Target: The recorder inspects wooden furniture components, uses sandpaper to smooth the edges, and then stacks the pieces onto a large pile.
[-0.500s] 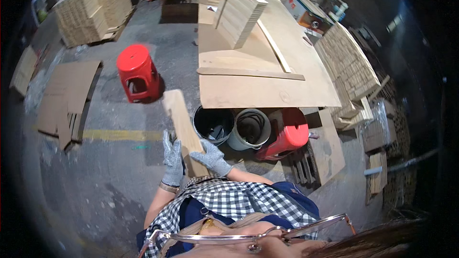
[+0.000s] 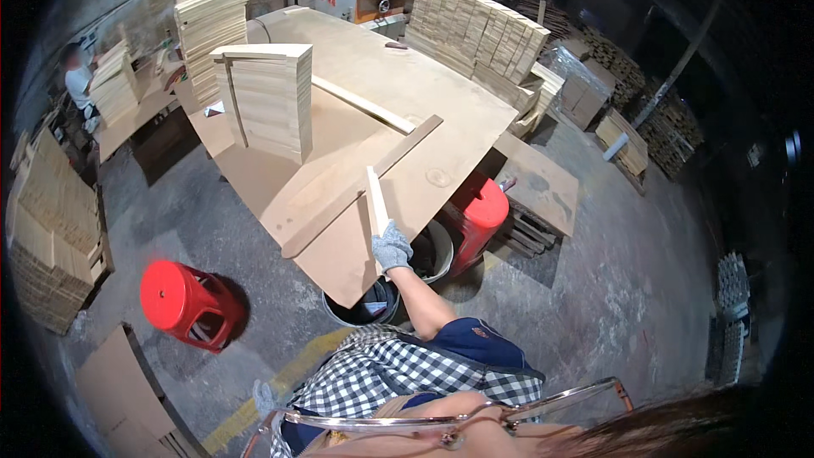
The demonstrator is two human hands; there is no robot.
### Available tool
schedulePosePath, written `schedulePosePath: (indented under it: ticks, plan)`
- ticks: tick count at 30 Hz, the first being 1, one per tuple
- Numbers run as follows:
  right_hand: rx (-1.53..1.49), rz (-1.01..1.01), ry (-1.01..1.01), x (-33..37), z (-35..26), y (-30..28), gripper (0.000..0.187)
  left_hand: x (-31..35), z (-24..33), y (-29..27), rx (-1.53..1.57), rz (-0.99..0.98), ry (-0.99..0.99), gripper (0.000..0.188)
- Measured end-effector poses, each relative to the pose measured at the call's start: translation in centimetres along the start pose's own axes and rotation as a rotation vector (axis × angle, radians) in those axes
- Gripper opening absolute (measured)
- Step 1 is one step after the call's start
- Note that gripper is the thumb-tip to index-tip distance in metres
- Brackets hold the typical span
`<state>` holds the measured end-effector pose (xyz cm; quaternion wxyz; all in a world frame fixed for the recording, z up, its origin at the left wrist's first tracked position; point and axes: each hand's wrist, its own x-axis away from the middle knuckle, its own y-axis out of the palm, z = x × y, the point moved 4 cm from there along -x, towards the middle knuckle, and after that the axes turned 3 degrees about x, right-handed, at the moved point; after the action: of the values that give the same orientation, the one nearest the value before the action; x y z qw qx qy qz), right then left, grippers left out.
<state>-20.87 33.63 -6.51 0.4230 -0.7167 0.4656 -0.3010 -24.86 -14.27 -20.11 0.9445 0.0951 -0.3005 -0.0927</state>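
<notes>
My right hand, in a grey work glove, grips a pale wooden board near its lower end. The board stands nearly edge-on to me, its far tip over the table's front part. A long wooden strip lies across the table just behind it. Low on the left, close by my checked apron, is my gloved left hand; only a bit of it shows, and its fingers cannot be made out. Upright on the table stands a stack of pale boards, with a thin batten beside it.
Below the table's front edge are a dark bucket, a pale bucket and a red stool. Another red stool stands at left. Board stacks line the left; another person is at the far left.
My view has swung right toward the table. The board was between both my hands; now only the right holds it, out over the table. My left hand has dropped back low at the left.
</notes>
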Motion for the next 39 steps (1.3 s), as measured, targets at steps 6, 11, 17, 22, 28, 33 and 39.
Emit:
schedulePosePath:
  ticks: [6,11,17,22,28,33,39]
  plan:
    - [0.043,-0.047,0.077,0.7,-1.0,4.0,0.075,-6.0,2.7,-3.5,0.024,0.055,-0.087,0.037]
    - [0.263,-0.146,0.221,2.5,-1.8,1.5,0.078,-13.0,7.4,1.5,-0.027,-0.256,-0.322,0.028]
    - [0.273,0.118,0.317,4.7,-0.7,2.7,0.053,-19.1,16.6,1.3,-0.307,-0.162,-0.134,0.034]
    - [-0.110,0.272,0.410,5.9,-2.4,2.9,0.053,-23.5,23.4,4.7,-0.296,-0.370,-0.085,0.034]
    - [-0.564,0.237,0.344,5.0,-6.6,6.1,0.042,-26.7,26.1,7.0,-0.396,-0.513,-0.028,0.041]
    - [-0.992,0.161,0.443,2.2,-9.6,10.6,0.024,-29.0,25.3,9.9,-0.438,-0.484,-0.110,0.039]
    - [-0.964,0.181,0.386,-3.3,-12.7,14.5,0.036,-34.8,29.0,10.5,-0.520,-0.427,-0.129,0.037]
